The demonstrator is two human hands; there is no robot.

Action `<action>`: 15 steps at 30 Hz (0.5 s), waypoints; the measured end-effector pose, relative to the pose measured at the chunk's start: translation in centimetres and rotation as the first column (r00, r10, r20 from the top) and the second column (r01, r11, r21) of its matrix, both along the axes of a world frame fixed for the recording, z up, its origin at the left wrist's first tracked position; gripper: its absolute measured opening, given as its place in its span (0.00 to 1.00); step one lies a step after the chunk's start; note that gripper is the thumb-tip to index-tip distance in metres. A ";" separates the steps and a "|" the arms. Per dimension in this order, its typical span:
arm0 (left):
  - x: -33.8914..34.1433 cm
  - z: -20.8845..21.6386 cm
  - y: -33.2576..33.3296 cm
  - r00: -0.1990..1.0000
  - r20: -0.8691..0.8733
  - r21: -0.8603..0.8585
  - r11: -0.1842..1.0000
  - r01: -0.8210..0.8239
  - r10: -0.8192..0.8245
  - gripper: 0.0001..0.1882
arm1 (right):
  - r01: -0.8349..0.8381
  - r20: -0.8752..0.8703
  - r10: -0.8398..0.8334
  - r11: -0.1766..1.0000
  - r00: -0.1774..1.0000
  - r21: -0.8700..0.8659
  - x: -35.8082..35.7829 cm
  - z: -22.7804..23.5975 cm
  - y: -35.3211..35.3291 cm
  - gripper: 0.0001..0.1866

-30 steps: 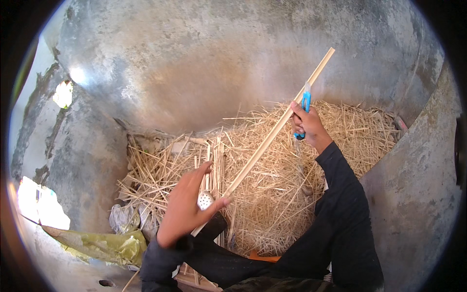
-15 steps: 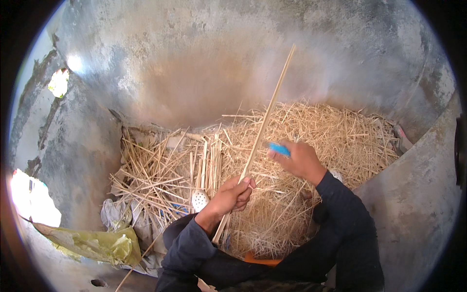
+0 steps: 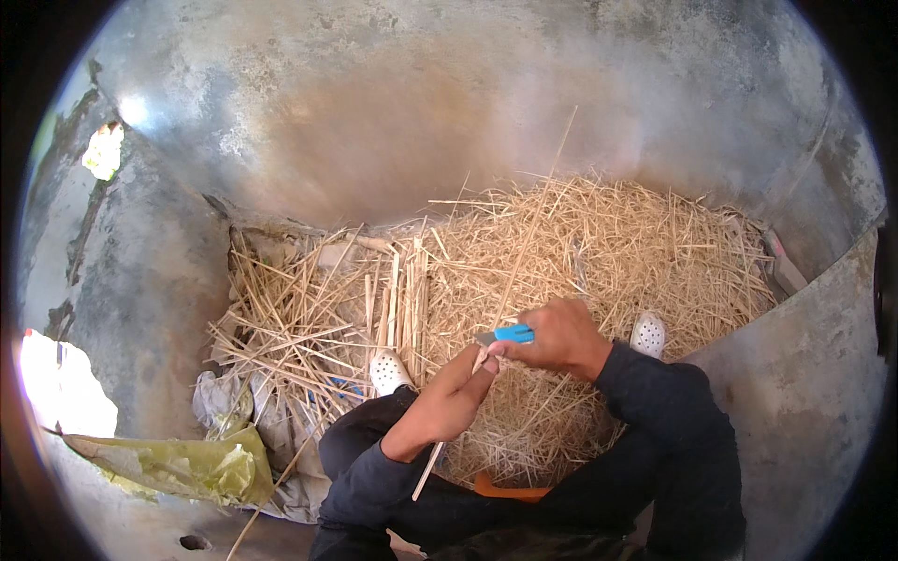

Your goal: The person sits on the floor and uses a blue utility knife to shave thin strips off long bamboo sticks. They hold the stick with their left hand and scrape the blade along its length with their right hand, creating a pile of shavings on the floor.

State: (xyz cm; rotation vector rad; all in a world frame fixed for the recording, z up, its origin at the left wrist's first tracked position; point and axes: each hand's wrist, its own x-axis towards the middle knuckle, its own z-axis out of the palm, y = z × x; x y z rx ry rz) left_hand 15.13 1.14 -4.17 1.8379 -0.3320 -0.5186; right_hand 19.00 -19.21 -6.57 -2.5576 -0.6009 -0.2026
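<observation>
My left hand point(image 3: 447, 404) is closed around a long, thin bamboo strip point(image 3: 525, 254). The strip slants from near my lap up toward the far wall, its lower end sticking out below the hand. My right hand point(image 3: 565, 338) grips a blue utility knife point(image 3: 514, 334), thumb toward the strip. Its grey blade points left and meets the strip just above my left thumb; how deep it cuts is too small to tell. Both hands are close together in front of my lap, over a heap of pale shavings point(image 3: 645, 252).
Loose strips point(image 3: 290, 327) lie crisscrossed at left, beside a row of lined-up strips point(image 3: 412, 294). White perforated clogs point(image 3: 385, 371) are on my feet. An orange object point(image 3: 510, 490) shows by my lap. A yellow-green sheet point(image 3: 187, 467) lies lower left. A concrete wall point(image 3: 374, 122) rises beyond.
My right hand has come down and left, bringing the knife blade onto the strip. My left hand has shifted slightly right, and the strip appears narrower, perhaps turned.
</observation>
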 end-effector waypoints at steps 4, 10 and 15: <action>-0.1 1.2 0.0 0.995 0.086 0.131 0.990 -0.057 0.046 0.11 | 0.023 0.097 -0.021 0.999 0.995 -0.026 1.4 -0.3 0.0 0.39; -1.2 1.4 0.0 0.979 0.203 0.180 0.981 -0.071 0.034 0.11 | 0.149 0.086 -0.149 0.989 0.985 0.010 4.0 -1.8 -1.8 0.39; -2.9 2.0 0.8 0.999 0.016 0.155 0.987 -0.050 0.048 0.11 | 0.028 0.110 -0.035 0.997 0.993 0.069 1.0 -1.4 -0.7 0.40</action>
